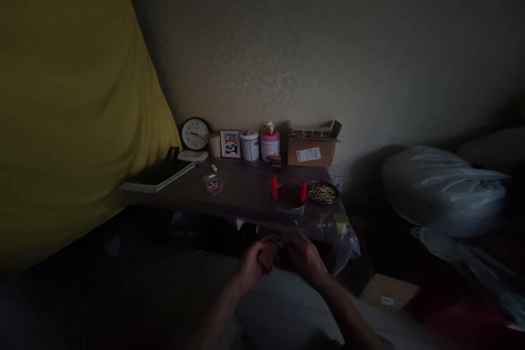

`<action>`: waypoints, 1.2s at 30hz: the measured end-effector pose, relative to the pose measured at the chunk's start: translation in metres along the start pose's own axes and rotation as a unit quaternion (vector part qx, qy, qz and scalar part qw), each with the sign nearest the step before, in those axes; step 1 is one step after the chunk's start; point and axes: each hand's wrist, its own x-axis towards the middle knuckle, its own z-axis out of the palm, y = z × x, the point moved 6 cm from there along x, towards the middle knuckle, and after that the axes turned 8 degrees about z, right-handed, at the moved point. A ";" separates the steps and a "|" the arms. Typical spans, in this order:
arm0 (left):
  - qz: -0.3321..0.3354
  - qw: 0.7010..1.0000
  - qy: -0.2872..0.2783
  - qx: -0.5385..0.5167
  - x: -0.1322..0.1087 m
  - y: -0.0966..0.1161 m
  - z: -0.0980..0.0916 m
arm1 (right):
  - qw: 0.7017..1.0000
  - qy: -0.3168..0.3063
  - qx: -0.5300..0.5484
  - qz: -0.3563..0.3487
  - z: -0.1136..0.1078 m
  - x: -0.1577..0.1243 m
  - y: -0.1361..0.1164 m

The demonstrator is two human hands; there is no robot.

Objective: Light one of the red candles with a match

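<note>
In front of the table's near edge, my left hand (251, 263) is closed around a small reddish-brown box (268, 256) with flat sides. My right hand (307, 257) is close beside it, fingers bent together near the box's top end. Whatever those right fingertips pinch is too dark and small to make out. Beyond the hands, two red candles (274, 188) stand upright at either side of a round dish (290, 206) with dark contents. A dark plate (337, 194) next to it bears many matchsticks (321, 192).
Along the wall stand a clock (195, 134), a picture frame (230, 144), lidded tubs (250, 146) and an open cardboard box (311, 152). A laptop-like flat object (159, 176) lies left, near a small clear packet (213, 184). Plastic sheeting hangs off the table's right corner.
</note>
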 end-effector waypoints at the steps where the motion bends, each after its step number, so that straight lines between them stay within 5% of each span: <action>1: 0.001 1.000 -0.002 -0.005 0.000 0.000 0.000 | 1.000 -0.005 -0.001 -0.001 0.002 0.000 0.000; 16: -0.003 1.000 0.015 -0.027 -0.002 0.001 0.001 | 0.995 -0.024 -0.030 0.089 0.009 0.000 0.008; 36: 0.095 0.994 0.052 0.007 0.003 0.012 -0.008 | 0.995 -0.005 0.079 0.060 0.007 -0.001 -0.001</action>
